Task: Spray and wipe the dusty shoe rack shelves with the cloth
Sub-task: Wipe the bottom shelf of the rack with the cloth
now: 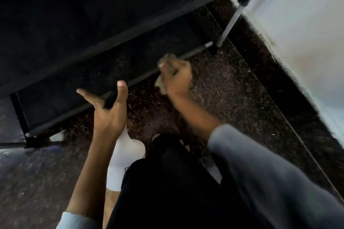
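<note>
The black shoe rack (96, 24) fills the upper left, with two dark fabric shelves on grey metal poles. My right hand (176, 78) grips a crumpled grey-brown cloth (160, 82) right at the front bar of the lower shelf (104, 72); the hand is blurred by motion. My left hand (108, 115) is at the same bar further left. It holds the black sprayer head of a white spray bottle (126, 154), whose body hangs below the hand, with two fingers stretched out straight. The bottle's lower part is hidden behind my dark trouser leg.
Dark speckled stone floor (214, 87) lies under and in front of the rack. A white wall (301, 29) runs along the right, close to the rack's right upright pole (230, 22). My foot (158, 136) and dark trouser leg are just below the hands.
</note>
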